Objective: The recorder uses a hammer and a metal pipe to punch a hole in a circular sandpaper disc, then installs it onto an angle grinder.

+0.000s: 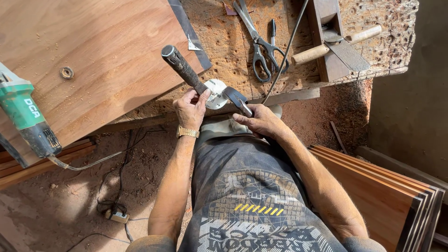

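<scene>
My left hand (190, 108) grips a tool by its dark ribbed side handle (182, 67), which sticks up and to the left. A round whitish disc (216, 93) shows at the tool's head, between my two hands. My right hand (262, 122) holds a flat dark metal wrench (237, 99) whose end lies against the disc. Both hands are at the near edge of a worn wooden workbench (224, 32). A gold wristwatch (187, 132) sits on my left wrist.
A green power tool (25, 114) with a cable lies on a plywood board (98, 51) at left. On the bench lie scissors (259, 42), a wooden plane (332, 42) and a wooden-handled tool (310, 52). Stacked boards (387, 196) stand at right. A plug strip (117, 215) lies on the dirt floor.
</scene>
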